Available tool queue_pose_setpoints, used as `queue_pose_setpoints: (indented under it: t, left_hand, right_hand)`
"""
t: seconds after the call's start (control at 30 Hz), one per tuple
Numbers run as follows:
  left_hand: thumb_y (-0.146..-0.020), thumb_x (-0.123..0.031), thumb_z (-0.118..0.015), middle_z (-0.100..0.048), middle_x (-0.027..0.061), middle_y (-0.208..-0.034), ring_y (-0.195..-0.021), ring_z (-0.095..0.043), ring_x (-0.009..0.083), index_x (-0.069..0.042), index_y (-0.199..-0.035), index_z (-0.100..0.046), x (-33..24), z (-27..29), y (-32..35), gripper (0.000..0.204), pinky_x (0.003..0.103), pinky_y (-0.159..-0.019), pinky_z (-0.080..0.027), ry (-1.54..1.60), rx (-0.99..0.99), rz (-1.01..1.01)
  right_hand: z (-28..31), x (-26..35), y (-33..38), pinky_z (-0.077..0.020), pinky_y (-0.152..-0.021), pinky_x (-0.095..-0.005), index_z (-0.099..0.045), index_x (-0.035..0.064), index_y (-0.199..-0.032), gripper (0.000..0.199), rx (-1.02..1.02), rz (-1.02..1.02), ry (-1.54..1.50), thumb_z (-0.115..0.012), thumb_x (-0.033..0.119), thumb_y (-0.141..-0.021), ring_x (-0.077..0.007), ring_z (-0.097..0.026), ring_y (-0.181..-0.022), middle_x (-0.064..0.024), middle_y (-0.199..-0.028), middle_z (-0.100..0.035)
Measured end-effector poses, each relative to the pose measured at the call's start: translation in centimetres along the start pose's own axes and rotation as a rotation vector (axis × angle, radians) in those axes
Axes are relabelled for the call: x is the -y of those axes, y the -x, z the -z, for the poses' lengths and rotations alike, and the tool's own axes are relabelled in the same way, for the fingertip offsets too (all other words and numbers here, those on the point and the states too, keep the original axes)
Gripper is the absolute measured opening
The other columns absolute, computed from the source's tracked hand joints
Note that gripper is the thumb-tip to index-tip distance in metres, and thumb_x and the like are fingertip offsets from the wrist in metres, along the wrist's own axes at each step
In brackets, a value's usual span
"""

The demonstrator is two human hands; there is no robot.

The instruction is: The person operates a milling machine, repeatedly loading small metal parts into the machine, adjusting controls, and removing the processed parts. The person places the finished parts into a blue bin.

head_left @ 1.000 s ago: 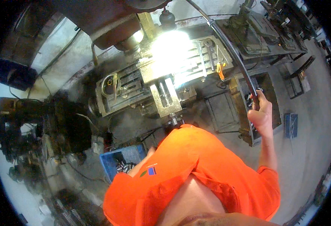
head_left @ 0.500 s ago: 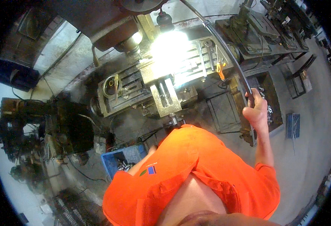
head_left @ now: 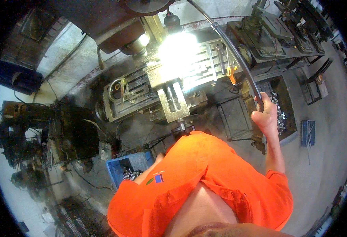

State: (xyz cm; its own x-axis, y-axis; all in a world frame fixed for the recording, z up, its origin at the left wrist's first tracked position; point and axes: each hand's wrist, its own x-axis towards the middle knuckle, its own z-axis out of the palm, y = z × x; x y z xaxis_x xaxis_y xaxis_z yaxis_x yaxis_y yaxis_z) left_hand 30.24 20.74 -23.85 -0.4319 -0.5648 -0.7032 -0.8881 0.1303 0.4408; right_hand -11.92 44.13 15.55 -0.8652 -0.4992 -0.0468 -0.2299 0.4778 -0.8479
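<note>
lamp-lit milling-machine table (head_left: 141,87); right hand (head_left: 265,112) gripping long lever (head_left: 242,63); left hand (head_left: 160,157) mostly hidden, grip can't tell; metal parts (head_left: 130,174) in blue crate (head_left: 141,160); finished share unclear.

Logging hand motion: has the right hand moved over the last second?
Yes. The right hand, closed on the black rod, has shifted left against the open bin, uncovering more shiny parts inside.

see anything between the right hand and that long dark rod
Nothing visible: the right hand is closed around the lower end of the long dark rod. The open bin shows behind, not between.
</note>
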Motion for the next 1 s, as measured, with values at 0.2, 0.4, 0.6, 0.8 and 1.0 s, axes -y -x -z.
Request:
queue_pose_setpoints:
  t: [0.2, 0.4, 0.6, 0.8, 1.0]
  left_hand:
    - [-0.072, -0.019, -0.058, -0.061, 0.0240, -0.076, -0.070, -0.060, 0.0339, 0.006, -0.080, -0.061, 0.0, 0.2, -0.1, 0.026, 0.042, -0.060, -0.045, -0.005, 0.000, -0.016]
    - [-0.072, -0.018, -0.057, -0.061, 0.0236, -0.075, -0.069, -0.060, 0.0331, 0.006, -0.080, -0.061, -2.6, 2.0, -3.7, 0.025, 0.042, -0.059, -0.045, -0.069, 0.056, -0.159]
    - [-0.072, -0.016, -0.056, -0.061, 0.0232, -0.074, -0.068, -0.061, 0.0324, 0.006, -0.080, -0.060, -9.1, 3.7, -6.3, 0.024, 0.042, -0.058, -0.045, -0.153, 0.144, -0.202]
    - [-0.073, -0.015, -0.056, -0.061, 0.0228, -0.073, -0.067, -0.061, 0.0316, 0.006, -0.080, -0.060, -10.6, 5.1, -7.2, 0.023, 0.041, -0.058, -0.045, -0.182, 0.177, -0.228]
    - [-0.073, -0.013, -0.055, -0.061, 0.0224, -0.072, -0.065, -0.061, 0.0308, 0.007, -0.080, -0.060, -10.3, 5.9, -6.8, 0.022, 0.041, -0.057, -0.045, -0.167, 0.180, -0.208]
  right_hand:
    - [-0.3, -0.3, 0.2, -0.0275, -0.045, -0.0235, -0.051, 0.0048, -0.085, 0.032, -0.035, 0.050, 0.016, -0.055, 0.013, -0.055, -0.0075, -0.033, -0.050, 0.0027, -0.057, -0.036]
    - [-0.2, -0.2, 2.5, -0.0413, -0.051, -0.0311, -0.055, 0.0013, -0.104, 0.046, -0.012, -0.003, 0.114, -0.059, 0.012, -0.059, -0.0185, -0.052, -0.055, -0.0078, -0.062, -0.053]
    - [-0.1, -2.2, -0.2, -0.0407, -0.049, -0.0411, -0.050, 0.0023, -0.107, 0.053, 0.073, 0.208, 0.121, -0.055, 0.022, -0.059, -0.0336, -0.054, -0.055, -0.0163, -0.055, -0.051]
    - [-2.2, -2.8, 0.5, -0.0404, -0.051, -0.0442, -0.049, 0.0023, -0.104, 0.049, 0.001, 0.300, 0.118, -0.054, 0.021, -0.059, -0.0376, -0.054, -0.056, -0.0192, -0.054, -0.051]
    - [-2.5, -2.8, 0.4, -0.0404, -0.051, -0.0452, -0.050, 0.0002, -0.098, 0.044, -0.004, 0.319, 0.106, -0.054, 0.019, -0.058, -0.0381, -0.054, -0.056, -0.0194, -0.054, -0.050]
